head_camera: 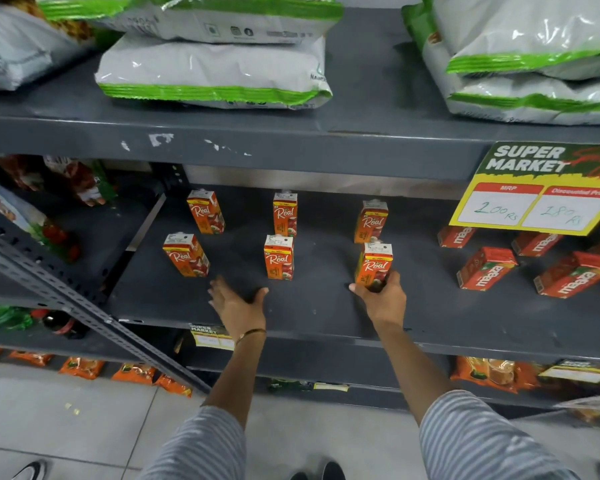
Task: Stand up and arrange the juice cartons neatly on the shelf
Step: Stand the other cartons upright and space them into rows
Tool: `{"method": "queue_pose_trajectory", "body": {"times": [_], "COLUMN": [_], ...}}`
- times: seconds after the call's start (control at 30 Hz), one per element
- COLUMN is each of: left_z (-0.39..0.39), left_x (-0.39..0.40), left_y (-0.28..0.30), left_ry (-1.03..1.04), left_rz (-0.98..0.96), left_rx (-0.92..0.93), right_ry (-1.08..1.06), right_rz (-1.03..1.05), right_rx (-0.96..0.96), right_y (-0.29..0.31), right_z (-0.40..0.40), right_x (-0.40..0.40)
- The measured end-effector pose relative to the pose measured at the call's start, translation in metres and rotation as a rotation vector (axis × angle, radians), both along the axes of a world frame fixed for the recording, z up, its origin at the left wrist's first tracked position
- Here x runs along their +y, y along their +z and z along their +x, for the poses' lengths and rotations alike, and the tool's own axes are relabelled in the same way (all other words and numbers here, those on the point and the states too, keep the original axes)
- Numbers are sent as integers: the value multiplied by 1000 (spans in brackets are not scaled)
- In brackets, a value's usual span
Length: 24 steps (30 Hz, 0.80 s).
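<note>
Several orange "Real" juice cartons stand upright in two rows on the dark grey shelf (312, 306). The back row has cartons at left (205, 211), middle (284, 214) and right (370, 221). In the front row stand a left carton (186, 254), a middle carton (279, 257) and a right carton (374, 263). My right hand (383, 296) grips the base of the front right carton. My left hand (236, 301) hovers open over the bare shelf, just below and left of the front middle carton, touching nothing.
Red "Maaza" cartons (485, 268) lie on their sides at the shelf's right end. A yellow price sign (541, 192) hangs from the shelf above, which carries white and green bags (215, 71). A slanted metal brace (66, 289) crosses the left side. Orange packets (84, 367) sit below.
</note>
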<state>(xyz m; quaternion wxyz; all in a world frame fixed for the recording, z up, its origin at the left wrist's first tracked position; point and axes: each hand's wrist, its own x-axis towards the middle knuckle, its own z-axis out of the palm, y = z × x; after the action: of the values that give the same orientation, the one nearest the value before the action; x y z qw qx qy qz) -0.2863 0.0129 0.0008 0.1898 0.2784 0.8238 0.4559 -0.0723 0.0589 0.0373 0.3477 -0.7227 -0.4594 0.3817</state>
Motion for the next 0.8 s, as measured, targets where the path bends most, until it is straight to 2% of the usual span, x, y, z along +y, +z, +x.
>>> {"method": "queue_pose_trajectory", "body": {"times": [0.13, 0.27, 0.47, 0.8], "left_z": [-58, -95, -104, -105], "left_x": [-1, 5, 10, 16], "left_y": [12, 18, 14, 13], "left_ry": [167, 126, 116, 179], "left_rz": [-24, -115, -178, -206], "left_rx": [-37, -12, 68, 77], "right_ry": [2, 10, 19, -3], "right_rz": [4, -9, 3, 0], "right_rx": [18, 6, -7, -28], "right_y": [1, -1, 0, 0], "right_z": [0, 0, 1, 0], "right_x": [1, 1, 2, 3]}}
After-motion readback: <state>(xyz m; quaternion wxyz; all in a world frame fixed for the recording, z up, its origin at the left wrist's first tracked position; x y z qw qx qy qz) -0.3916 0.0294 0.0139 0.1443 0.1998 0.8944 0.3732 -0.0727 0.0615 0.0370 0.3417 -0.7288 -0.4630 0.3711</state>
